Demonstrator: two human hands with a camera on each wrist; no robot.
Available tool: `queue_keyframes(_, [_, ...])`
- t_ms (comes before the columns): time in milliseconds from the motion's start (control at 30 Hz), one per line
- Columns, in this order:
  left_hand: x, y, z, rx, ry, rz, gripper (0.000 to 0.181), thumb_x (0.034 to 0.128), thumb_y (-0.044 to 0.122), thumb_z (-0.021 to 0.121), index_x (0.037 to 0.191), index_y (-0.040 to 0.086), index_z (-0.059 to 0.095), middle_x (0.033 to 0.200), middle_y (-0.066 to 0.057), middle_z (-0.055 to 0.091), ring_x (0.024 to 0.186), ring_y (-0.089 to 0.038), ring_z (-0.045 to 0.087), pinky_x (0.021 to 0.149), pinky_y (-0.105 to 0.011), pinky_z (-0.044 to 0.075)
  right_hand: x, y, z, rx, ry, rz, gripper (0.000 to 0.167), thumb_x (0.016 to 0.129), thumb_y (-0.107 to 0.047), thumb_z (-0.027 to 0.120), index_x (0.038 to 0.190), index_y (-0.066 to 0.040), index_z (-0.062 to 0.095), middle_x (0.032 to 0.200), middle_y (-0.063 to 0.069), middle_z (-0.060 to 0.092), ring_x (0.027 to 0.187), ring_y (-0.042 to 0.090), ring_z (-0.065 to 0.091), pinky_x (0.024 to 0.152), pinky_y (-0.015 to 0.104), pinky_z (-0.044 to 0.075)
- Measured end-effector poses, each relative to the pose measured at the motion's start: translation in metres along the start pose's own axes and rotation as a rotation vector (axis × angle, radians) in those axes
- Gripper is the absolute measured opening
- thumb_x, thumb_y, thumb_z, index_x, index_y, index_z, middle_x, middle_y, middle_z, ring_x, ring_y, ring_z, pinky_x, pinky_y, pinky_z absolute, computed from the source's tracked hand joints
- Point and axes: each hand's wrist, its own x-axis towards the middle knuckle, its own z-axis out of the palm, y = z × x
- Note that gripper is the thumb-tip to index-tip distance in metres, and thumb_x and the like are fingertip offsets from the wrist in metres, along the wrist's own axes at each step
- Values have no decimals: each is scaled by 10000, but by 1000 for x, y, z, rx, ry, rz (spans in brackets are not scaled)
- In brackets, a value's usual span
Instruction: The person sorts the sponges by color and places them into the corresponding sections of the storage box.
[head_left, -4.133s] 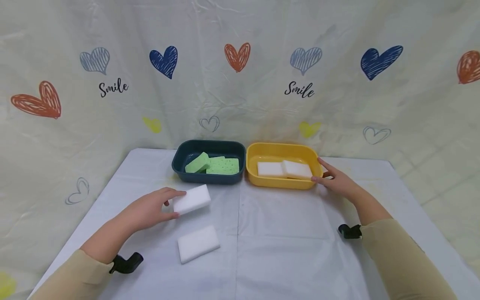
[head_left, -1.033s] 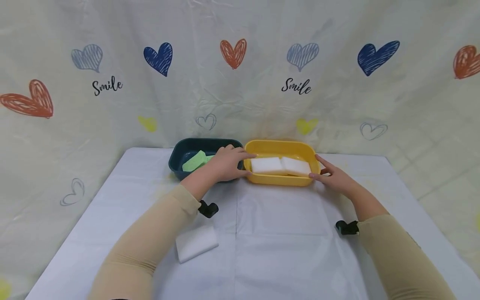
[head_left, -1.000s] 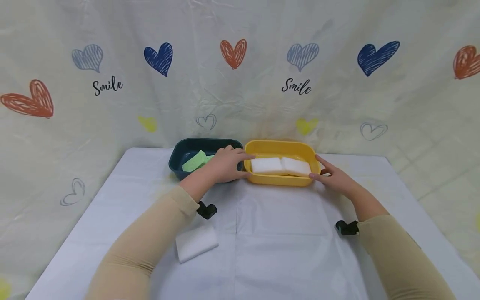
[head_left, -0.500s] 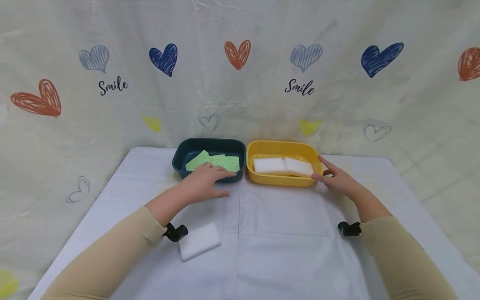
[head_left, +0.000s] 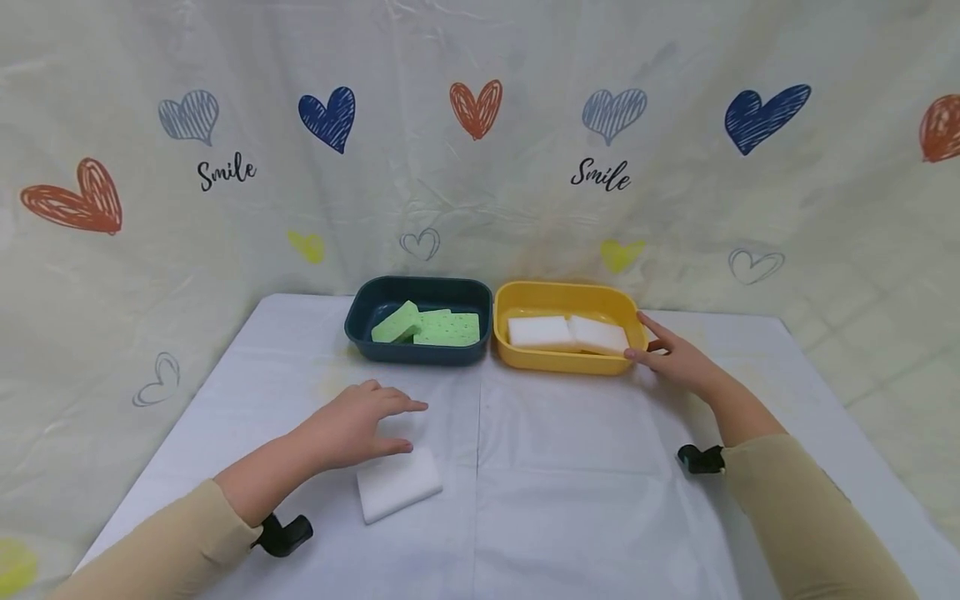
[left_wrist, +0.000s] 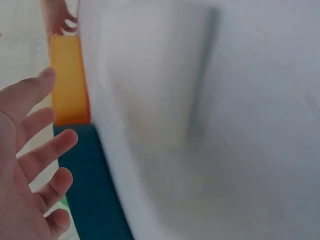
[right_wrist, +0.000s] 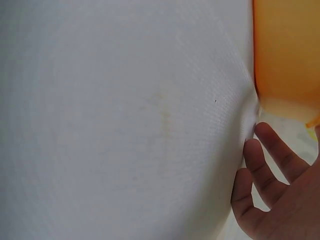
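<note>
My left hand [head_left: 356, 425], fingers spread and thumb apart, hovers at the upper left edge of a white sponge [head_left: 401, 487] lying on the table. In the left wrist view this hand [left_wrist: 30, 165] holds nothing, and the white sponge [left_wrist: 155, 70] is blurred. My right hand [head_left: 678, 362] rests against the right end of a yellow bin [head_left: 562, 362], thumb at its front corner and index finger along the side. Two white sponges [head_left: 540, 332] lie side by side inside the bin. In the right wrist view, the hand's other fingers [right_wrist: 262, 175] extend loosely beside the bin.
A dark teal bin [head_left: 420, 354] holding several green sponges [head_left: 447, 329] stands directly left of the yellow bin. Both sit at the far edge of the white-covered table [head_left: 585, 467], before a curtain [head_left: 525, 208] printed with hearts.
My left hand, earlier holding a white sponge, was at the yellow bin's left end one second ago. Bare of any sponge, it has moved back left and nearer. The right hand stays put.
</note>
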Motion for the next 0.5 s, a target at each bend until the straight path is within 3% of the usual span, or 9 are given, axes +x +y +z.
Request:
queue_keyframes(300, [-34, -8, 21, -49, -102, -33, 566, 810, 495, 780, 1332, 327, 639, 1260, 104, 636, 1058, -157, 525, 888, -410, 468, -1, -3, 0, -6, 6, -1, 1027, 871, -696, 578, 1593, -313, -44, 1422, 317, 366, 1181, 449, 433, 996, 614, 401])
queue_keyframes(500, [-48, -10, 25, -107, -144, -31, 616, 775, 529, 795, 1341, 352, 625, 1249, 101, 611, 1105, -175, 526, 912, -418, 479, 0, 0, 1, -13, 6, 1, 1029, 871, -697, 577, 1594, -308, -44, 1416, 316, 376, 1169, 445, 443, 980, 598, 420])
